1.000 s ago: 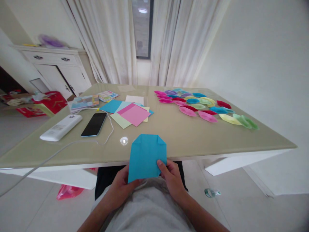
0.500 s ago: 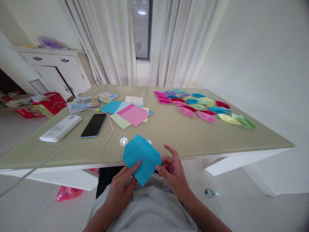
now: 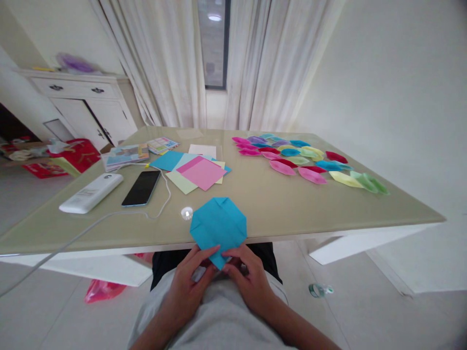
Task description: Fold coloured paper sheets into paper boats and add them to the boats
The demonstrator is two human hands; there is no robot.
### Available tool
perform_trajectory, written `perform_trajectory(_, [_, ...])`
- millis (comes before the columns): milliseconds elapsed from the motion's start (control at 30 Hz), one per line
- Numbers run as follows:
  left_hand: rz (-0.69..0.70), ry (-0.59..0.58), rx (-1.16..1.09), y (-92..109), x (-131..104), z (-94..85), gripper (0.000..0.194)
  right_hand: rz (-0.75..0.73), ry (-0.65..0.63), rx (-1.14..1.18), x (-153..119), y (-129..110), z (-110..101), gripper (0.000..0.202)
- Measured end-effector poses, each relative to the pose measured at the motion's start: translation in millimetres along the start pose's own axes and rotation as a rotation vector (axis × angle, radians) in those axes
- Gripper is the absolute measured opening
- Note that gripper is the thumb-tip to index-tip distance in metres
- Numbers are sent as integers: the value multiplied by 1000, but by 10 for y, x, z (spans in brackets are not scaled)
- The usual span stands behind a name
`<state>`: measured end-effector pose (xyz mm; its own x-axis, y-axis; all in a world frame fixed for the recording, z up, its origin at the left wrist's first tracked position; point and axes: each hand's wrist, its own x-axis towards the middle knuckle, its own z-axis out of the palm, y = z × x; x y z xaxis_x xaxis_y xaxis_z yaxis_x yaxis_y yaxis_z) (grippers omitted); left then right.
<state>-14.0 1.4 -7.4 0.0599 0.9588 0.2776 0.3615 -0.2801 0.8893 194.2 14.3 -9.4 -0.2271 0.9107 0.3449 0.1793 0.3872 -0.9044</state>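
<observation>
A sheet of blue origami paper (image 3: 219, 223), several of its corners folded in, is held over the table's front edge, its pointed corner toward my body. My left hand (image 3: 191, 274) grips that lower corner from the left, fingers on top and thumb near the tip. From the other side my right hand (image 3: 246, 274) pinches the same corner. Both hands are closed on the paper, close together in front of my shirt. The paper's underside is hidden.
Flat coloured paper squares (image 3: 202, 172) overlap on the table (image 3: 262, 209). Folded paper pieces (image 3: 282, 167) lie in rows at the right. To the left are a phone (image 3: 141, 188), a white power bank (image 3: 91, 193) with a cable, and booklets (image 3: 127, 155). A bottle (image 3: 319, 290) lies on the floor.
The blue paper has turned upright, pointed corner downward, and shifted slightly right. My right hand, whose index finger was raised, has come in and closed on the lower corner beside my left.
</observation>
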Motion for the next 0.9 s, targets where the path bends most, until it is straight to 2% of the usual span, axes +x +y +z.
perform_trajectory(133, [-30,1,-46,-20,19,11,23,80,28,128,0,35,37,16])
perform_trajectory(267, [-49,-13,-73,-56,22,14,20,27,28,69,21,30,26,20])
perform_trajectory(400, [-83,20,-82,-59,36,23,14,40,43,49,34,24,13,27])
perform_trajectory(633, [-47,39,-103,-37,63,42,13,-10,-1,62,50,24,8,27])
perform_trajectory(767, [-113,61,-90,-18,66,52,13,8,33,77,62,-4,7,32])
perform_trajectory(900, [-141,41,-104,8,73,52,17,-38,13,107,56,-4,-3,30])
